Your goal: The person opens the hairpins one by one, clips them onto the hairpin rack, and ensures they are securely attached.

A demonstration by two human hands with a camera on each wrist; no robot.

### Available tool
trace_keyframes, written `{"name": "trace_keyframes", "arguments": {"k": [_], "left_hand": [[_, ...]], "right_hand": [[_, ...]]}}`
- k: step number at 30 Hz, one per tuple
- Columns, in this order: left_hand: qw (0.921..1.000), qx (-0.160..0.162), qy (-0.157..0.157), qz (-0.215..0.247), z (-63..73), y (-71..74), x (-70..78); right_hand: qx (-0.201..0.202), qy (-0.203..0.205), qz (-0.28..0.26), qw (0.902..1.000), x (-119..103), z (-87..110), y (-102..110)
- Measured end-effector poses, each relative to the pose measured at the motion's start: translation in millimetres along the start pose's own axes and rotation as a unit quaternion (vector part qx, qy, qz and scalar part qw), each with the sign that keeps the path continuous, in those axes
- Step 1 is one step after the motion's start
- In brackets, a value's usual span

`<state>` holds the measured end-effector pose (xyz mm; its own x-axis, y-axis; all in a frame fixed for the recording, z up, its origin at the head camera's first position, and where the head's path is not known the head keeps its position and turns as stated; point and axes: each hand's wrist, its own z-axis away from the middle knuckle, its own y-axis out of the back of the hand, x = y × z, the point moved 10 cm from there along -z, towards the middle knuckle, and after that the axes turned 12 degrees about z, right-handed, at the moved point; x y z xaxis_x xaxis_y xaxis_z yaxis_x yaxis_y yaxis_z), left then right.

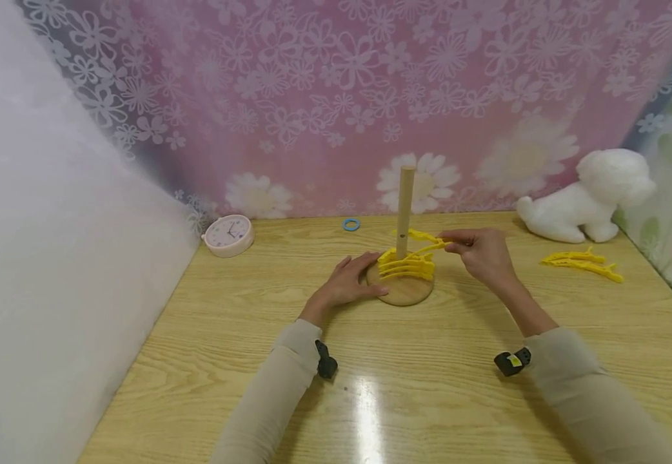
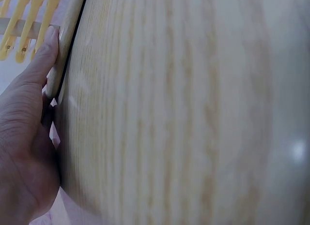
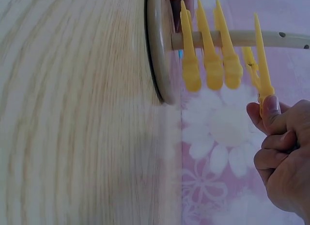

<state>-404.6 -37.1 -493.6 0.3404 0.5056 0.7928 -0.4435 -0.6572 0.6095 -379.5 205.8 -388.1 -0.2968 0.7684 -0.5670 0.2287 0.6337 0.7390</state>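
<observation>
A wooden stand with an upright pole (image 1: 405, 206) and round base (image 1: 402, 296) stands on the table. My left hand (image 1: 347, 281) holds the base at its left edge, thumb lying on top in the left wrist view. Three yellow hair clips (image 3: 211, 65) sit on the pole, stacked low near the base. Above them, my right hand (image 1: 485, 258) pinches the tail of another yellow hair clip (image 3: 262, 65). That clip's jaws are spread, one arm on each side of the pole in the head view.
More yellow hair clips (image 1: 581, 263) lie on the table at the right, in front of a white toy dog (image 1: 588, 196). A pink clock (image 1: 228, 235) stands at the back left. A blue ring (image 1: 351, 224) lies near the back edge, by the flowered curtain.
</observation>
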Motion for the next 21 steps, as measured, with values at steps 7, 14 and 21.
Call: {"name": "trace_keyframes", "arguments": {"k": [7, 14, 21], "left_hand": [[1.0, -0.005, -0.001, -0.004, 0.2, -0.3, -0.5], [0.9999, 0.001, -0.014, 0.002, 0.6, 0.0, 3.5], [0.9998, -0.001, -0.011, -0.014, 0.1, -0.1, 2.3]], "right_hand": [[-0.013, 0.032, -0.005, 0.9994, -14, -4.3, -16], [-0.033, 0.032, 0.011, 0.9989, -19, -6.2, -28], [-0.046, 0.033, 0.019, 0.9982, -21, -6.2, -29]]}}
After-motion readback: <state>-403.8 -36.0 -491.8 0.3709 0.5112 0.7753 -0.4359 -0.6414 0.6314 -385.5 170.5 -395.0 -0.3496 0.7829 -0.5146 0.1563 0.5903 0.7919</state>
